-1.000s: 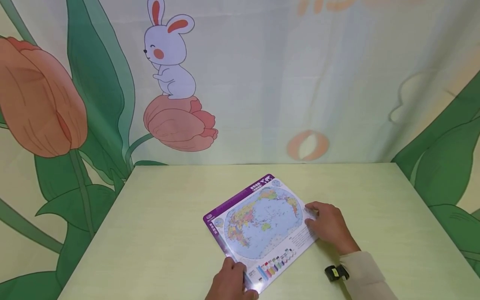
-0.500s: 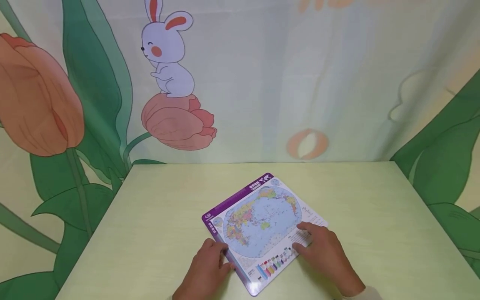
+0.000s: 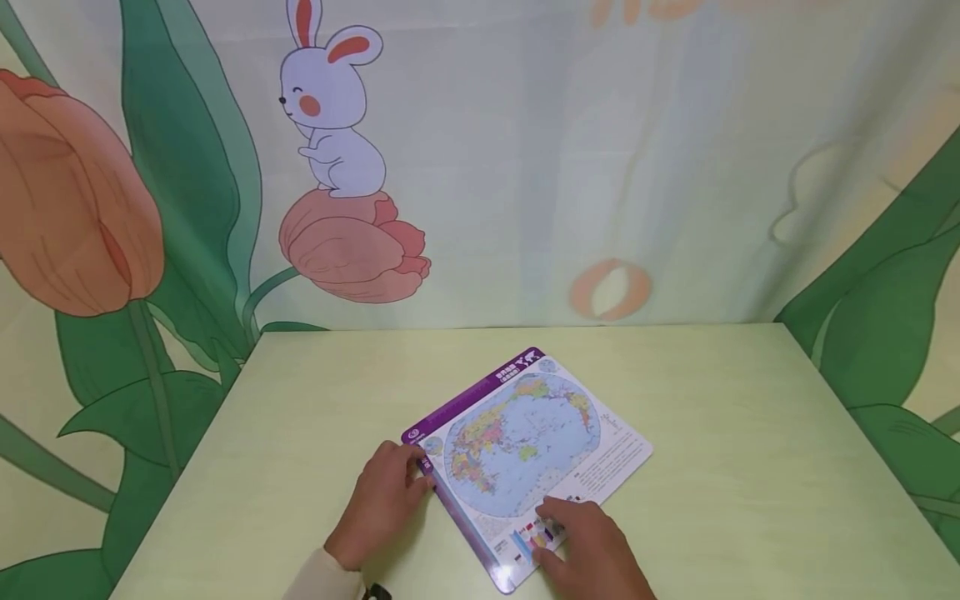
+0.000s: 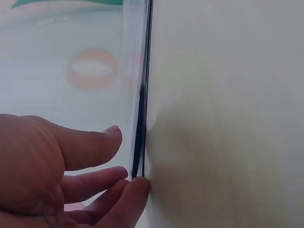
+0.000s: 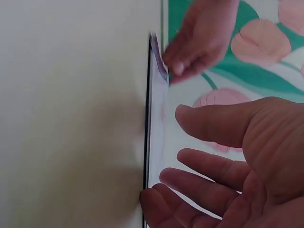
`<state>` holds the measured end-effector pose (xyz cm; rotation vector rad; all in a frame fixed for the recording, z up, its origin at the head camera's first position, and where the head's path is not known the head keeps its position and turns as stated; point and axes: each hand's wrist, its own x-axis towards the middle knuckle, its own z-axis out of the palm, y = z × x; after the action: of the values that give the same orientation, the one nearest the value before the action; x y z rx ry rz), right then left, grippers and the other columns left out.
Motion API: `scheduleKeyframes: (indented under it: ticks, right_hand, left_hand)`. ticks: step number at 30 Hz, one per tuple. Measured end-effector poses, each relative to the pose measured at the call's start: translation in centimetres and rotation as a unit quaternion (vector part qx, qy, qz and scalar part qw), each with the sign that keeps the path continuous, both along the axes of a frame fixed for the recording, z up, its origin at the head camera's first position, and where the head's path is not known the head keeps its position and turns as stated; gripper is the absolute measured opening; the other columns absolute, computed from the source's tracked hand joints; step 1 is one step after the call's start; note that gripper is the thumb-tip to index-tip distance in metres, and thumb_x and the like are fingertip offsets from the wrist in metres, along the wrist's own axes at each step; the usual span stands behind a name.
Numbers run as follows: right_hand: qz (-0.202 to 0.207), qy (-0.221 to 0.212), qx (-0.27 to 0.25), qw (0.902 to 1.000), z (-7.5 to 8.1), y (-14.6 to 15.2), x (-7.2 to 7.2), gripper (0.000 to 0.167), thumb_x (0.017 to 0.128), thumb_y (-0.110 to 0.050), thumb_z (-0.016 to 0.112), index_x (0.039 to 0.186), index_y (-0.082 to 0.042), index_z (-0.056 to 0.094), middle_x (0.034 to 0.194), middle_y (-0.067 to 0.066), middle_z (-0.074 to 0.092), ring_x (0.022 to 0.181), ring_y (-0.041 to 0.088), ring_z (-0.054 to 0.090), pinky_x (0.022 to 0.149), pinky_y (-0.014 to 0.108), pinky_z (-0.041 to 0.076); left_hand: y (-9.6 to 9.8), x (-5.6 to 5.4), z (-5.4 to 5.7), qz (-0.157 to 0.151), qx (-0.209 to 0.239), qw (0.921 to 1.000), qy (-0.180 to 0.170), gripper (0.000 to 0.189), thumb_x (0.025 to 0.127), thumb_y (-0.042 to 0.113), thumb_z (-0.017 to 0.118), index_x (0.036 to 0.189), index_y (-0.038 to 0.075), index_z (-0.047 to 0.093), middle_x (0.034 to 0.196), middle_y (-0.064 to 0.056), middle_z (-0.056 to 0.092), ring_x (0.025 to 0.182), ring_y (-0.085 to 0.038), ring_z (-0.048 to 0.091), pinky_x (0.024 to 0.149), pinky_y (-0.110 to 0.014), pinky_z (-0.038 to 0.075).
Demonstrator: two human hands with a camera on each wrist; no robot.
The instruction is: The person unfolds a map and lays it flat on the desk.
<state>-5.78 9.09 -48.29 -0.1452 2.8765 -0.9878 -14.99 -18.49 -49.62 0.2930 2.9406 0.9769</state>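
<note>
A thin rectangular world map board (image 3: pixel 525 442), with a purple band along its far edge, lies slanted on the table. My left hand (image 3: pixel 382 500) is at its upper left edge, fingertips right at the rim. In the left wrist view the board's dark edge (image 4: pixel 138 128) shows a narrow gap between layers, with the thumb apart from it. Seen from the right wrist, a corner strip (image 5: pixel 159 57) curves up beside the left hand. My right hand (image 3: pixel 600 554) is over the near lower edge, thumb and fingers spread, one fingertip touching the edge in the right wrist view.
The pale yellow-green table (image 3: pixel 712 400) extends on both sides of the board. Behind it hangs a curtain (image 3: pixel 480 167) printed with tulips, leaves and a white rabbit. A small black wrist device (image 3: pixel 377 592) shows at the left sleeve.
My left hand has slid up the board's left edge from its near corner toward the upper left corner. My right hand has moved from the right edge down and left along the near edge.
</note>
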Motion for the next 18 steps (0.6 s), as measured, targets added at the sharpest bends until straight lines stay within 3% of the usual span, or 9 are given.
scheduleKeyframes:
  ticks: [3, 8, 13, 18]
  right_hand:
    - [0.031, -0.023, -0.011, 0.9992, -0.5, -0.8, 0.3, 0.046, 0.079, -0.02, 0.092, 0.121, -0.01, 0.075, 0.118, 0.005, 0.075, 0.105, 0.023, 0.067, 0.092, 0.047, 0.056]
    - [0.064, -0.066, -0.023, 0.9955, -1.1, -1.8, 0.6, 0.051, 0.083, -0.022, 0.089, 0.127, -0.001, 0.073, 0.131, 0.016, 0.072, 0.118, 0.04, 0.064, 0.099, 0.056, 0.054]
    - [0.083, -0.024, -0.003, 0.9963, -1.9, -2.7, 1.3, 0.045, 0.083, -0.022, 0.087, 0.123, -0.005, 0.075, 0.137, 0.015, 0.071, 0.118, 0.04, 0.062, 0.097, 0.048, 0.057]
    - [0.116, 0.009, 0.038, 0.9925, -2.4, -3.1, 1.3, 0.044, 0.084, -0.026, 0.082, 0.123, -0.006, 0.075, 0.138, 0.015, 0.07, 0.119, 0.041, 0.062, 0.1, 0.045, 0.055]
  left_hand:
    - [-0.6, -1.3, -0.2, 0.006, 0.002, 1.0, -0.004, 0.03, 0.093, 0.011, 0.08, 0.119, -0.003, 0.073, 0.093, -0.007, 0.054, 0.086, -0.017, 0.048, 0.074, -0.031, 0.041]
    - [-1.1, -3.4, -0.6, 0.012, 0.007, 0.9997, -0.021, 0.032, 0.096, 0.008, 0.077, 0.125, -0.004, 0.071, 0.107, -0.012, 0.061, 0.092, -0.019, 0.055, 0.082, -0.035, 0.051]
    - [-1.3, -4.6, -0.8, 0.004, 0.003, 0.9997, -0.024, 0.031, 0.096, 0.006, 0.077, 0.125, -0.003, 0.072, 0.12, -0.014, 0.065, 0.102, -0.023, 0.062, 0.098, -0.044, 0.055]
    - [-1.3, -5.2, -0.8, -0.01, -0.01, 0.9997, -0.021, 0.029, 0.095, 0.005, 0.077, 0.123, -0.003, 0.074, 0.122, -0.015, 0.066, 0.105, -0.026, 0.062, 0.1, -0.047, 0.055]
